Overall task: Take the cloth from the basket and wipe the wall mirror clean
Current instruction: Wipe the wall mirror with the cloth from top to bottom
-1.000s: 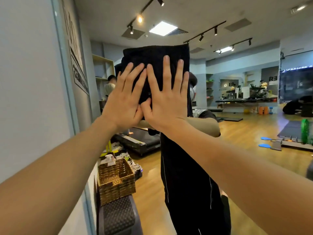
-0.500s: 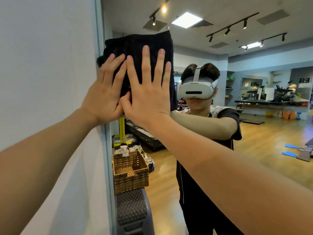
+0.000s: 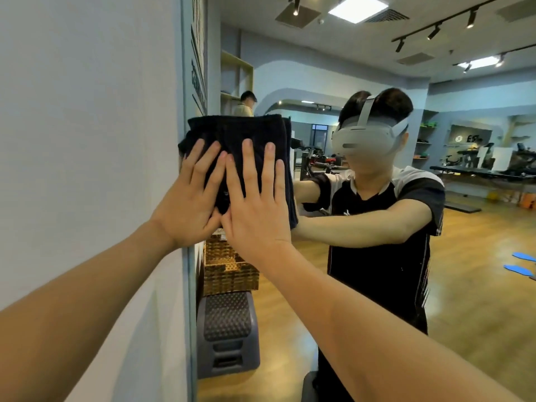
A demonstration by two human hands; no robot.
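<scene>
Gym wall mirror [image 3: 362, 271]: both flat, straight-fingered hands, left hand [image 3: 188, 198] and right hand [image 3: 255, 204], press the folded dark cloth [image 3: 240, 140] at the mirror's left edge, lower than a moment ago, above the wicker basket [image 3: 229, 274]; wiping proceeds downward.

Two bare hands press a folded dark cloth [image 3: 237, 146] flat on the big wall mirror [image 3: 362, 271], right by its left edge. The left hand [image 3: 188, 204] and right hand [image 3: 255, 210] touch side by side, fingers [image 3: 249, 166] straight. A brown woven basket [image 3: 230, 275] shows below, over a grey bumpy stool [image 3: 227, 329].
</scene>
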